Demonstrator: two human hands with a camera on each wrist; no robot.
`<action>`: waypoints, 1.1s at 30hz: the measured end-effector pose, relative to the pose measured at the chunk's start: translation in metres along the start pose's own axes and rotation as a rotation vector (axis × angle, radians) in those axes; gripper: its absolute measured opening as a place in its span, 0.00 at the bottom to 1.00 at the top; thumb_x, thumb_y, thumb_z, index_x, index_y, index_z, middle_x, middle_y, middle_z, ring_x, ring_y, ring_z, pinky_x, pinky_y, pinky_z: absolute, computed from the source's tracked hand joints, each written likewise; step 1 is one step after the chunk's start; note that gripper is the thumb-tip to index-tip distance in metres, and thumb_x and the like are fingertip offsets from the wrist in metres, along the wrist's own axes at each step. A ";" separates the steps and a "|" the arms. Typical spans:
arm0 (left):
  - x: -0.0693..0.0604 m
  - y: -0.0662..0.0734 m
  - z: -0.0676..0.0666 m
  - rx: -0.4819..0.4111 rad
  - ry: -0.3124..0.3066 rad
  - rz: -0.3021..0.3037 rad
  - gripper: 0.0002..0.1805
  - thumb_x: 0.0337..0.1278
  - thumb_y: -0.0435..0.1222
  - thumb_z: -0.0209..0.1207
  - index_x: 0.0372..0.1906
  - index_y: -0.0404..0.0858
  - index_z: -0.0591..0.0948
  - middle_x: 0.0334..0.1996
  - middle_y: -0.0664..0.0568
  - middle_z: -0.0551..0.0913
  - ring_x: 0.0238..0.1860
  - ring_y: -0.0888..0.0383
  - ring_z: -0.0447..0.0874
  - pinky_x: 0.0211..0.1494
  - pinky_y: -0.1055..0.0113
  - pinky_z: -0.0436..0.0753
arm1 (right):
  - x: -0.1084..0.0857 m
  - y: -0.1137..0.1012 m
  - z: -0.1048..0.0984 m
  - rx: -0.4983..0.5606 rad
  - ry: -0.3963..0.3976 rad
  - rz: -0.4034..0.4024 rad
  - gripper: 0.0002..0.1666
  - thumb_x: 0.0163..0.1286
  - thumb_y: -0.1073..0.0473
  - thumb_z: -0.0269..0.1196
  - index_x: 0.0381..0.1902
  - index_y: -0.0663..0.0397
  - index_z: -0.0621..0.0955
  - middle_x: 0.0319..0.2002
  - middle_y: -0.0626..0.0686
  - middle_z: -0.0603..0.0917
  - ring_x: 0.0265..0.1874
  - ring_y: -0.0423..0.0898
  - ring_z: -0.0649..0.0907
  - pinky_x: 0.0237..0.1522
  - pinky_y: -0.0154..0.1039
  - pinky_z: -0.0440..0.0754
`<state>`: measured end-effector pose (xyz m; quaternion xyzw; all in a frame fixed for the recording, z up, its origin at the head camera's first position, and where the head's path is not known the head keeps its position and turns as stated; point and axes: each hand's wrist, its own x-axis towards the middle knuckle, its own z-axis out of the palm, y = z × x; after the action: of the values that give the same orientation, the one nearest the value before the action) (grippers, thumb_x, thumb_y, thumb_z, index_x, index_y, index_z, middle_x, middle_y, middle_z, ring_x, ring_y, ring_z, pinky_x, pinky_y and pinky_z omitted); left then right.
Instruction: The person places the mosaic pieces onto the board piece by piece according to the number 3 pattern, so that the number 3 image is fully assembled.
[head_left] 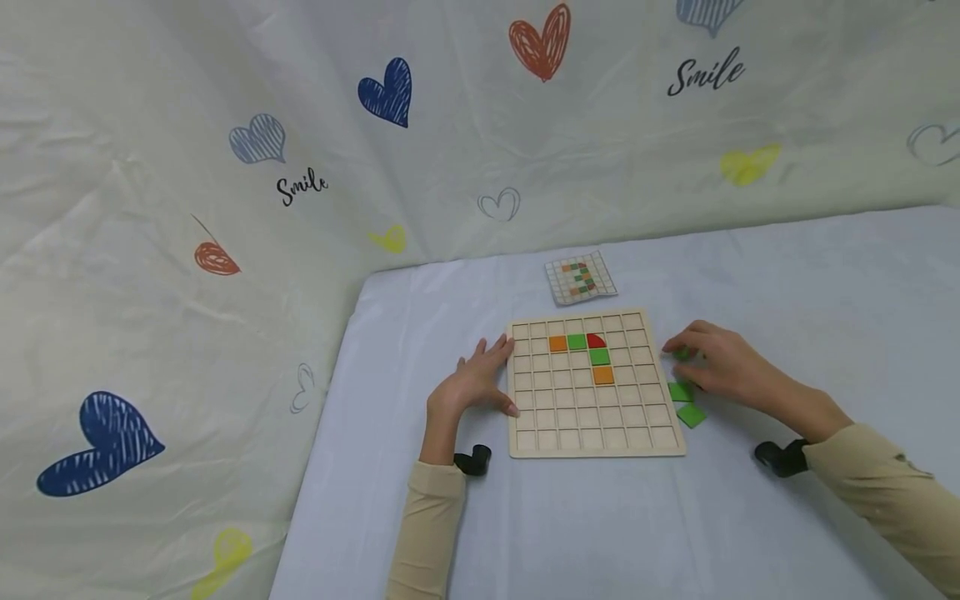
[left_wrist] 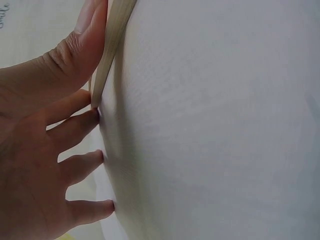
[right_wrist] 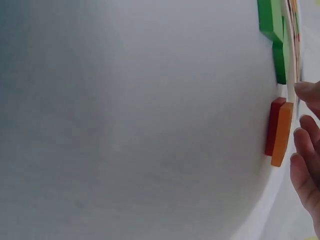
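Observation:
On the table lies a pale wooden grid board (head_left: 562,417) with orange, green and red tiles (head_left: 600,357) in several cells near its upper middle. My left hand (head_left: 472,383) rests at the board's left edge, fingers spread and thumb apart; the left wrist view shows the thumb (left_wrist: 75,55) against the rim. Right of the board, my right hand (head_left: 716,362) is over a partly hidden green piece (head_left: 682,353). Two green tiles (head_left: 690,415) lie just below it. In the right wrist view, an orange tile (right_wrist: 282,135) and a red tile (right_wrist: 273,130) stand near the fingers. Whether they pinch anything is hidden.
A small pattern card (head_left: 581,279) printed with a coloured grid lies behind the board. White cloth (head_left: 420,333) covers the table, and a curtain with hearts and writing (head_left: 420,167) hangs at the back and left. Black wrist devices (head_left: 780,458) sit on both arms.

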<state>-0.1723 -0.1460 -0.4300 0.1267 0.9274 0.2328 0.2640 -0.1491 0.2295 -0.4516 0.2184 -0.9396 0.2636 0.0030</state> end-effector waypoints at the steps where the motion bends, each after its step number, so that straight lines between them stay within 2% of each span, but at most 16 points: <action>1: 0.000 0.000 0.000 0.000 -0.001 -0.002 0.65 0.44 0.39 0.81 0.84 0.46 0.52 0.85 0.55 0.45 0.85 0.47 0.33 0.83 0.39 0.40 | 0.000 0.001 0.000 0.002 0.004 0.013 0.16 0.58 0.70 0.72 0.45 0.64 0.86 0.42 0.56 0.84 0.38 0.50 0.83 0.35 0.39 0.82; 4: 0.000 0.000 0.000 -0.001 -0.001 -0.004 0.65 0.44 0.38 0.81 0.84 0.46 0.52 0.85 0.55 0.45 0.85 0.47 0.33 0.84 0.39 0.40 | 0.000 0.004 0.000 0.003 0.015 0.039 0.17 0.59 0.70 0.71 0.47 0.65 0.85 0.43 0.59 0.82 0.38 0.51 0.82 0.34 0.38 0.81; 12: -0.001 0.000 -0.002 -0.007 -0.001 0.001 0.65 0.44 0.38 0.81 0.84 0.46 0.52 0.85 0.55 0.45 0.85 0.47 0.33 0.83 0.39 0.39 | 0.002 0.011 0.001 -0.021 0.023 0.051 0.20 0.60 0.70 0.72 0.51 0.69 0.83 0.46 0.65 0.81 0.39 0.56 0.82 0.37 0.47 0.83; 19: 0.000 -0.001 -0.001 -0.008 -0.002 0.004 0.65 0.43 0.38 0.81 0.84 0.46 0.52 0.85 0.54 0.45 0.85 0.47 0.33 0.83 0.38 0.40 | 0.005 0.016 0.002 -0.035 -0.006 0.072 0.22 0.62 0.68 0.72 0.53 0.71 0.83 0.46 0.68 0.80 0.37 0.54 0.81 0.36 0.46 0.83; 25: 0.001 -0.002 0.000 -0.008 -0.003 0.003 0.65 0.43 0.38 0.81 0.84 0.46 0.51 0.85 0.55 0.45 0.85 0.47 0.32 0.83 0.38 0.39 | 0.006 0.018 0.002 -0.027 -0.017 0.071 0.18 0.62 0.69 0.72 0.49 0.71 0.85 0.44 0.68 0.80 0.35 0.53 0.79 0.33 0.43 0.82; 30: 0.002 -0.001 0.000 -0.013 0.002 0.003 0.65 0.42 0.38 0.81 0.84 0.46 0.52 0.85 0.55 0.45 0.85 0.48 0.32 0.83 0.39 0.39 | 0.008 0.015 0.001 -0.019 -0.006 0.072 0.14 0.60 0.70 0.73 0.43 0.69 0.83 0.41 0.64 0.80 0.35 0.53 0.79 0.34 0.43 0.82; 33: 0.002 -0.002 0.000 -0.010 0.003 0.004 0.65 0.42 0.38 0.81 0.84 0.46 0.52 0.85 0.55 0.45 0.85 0.48 0.33 0.83 0.38 0.39 | 0.010 0.013 0.000 -0.001 -0.008 0.082 0.13 0.59 0.70 0.74 0.40 0.68 0.82 0.38 0.60 0.81 0.34 0.51 0.80 0.32 0.39 0.81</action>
<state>-0.1737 -0.1466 -0.4319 0.1269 0.9264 0.2381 0.2626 -0.1633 0.2360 -0.4570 0.1807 -0.9480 0.2619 -0.0116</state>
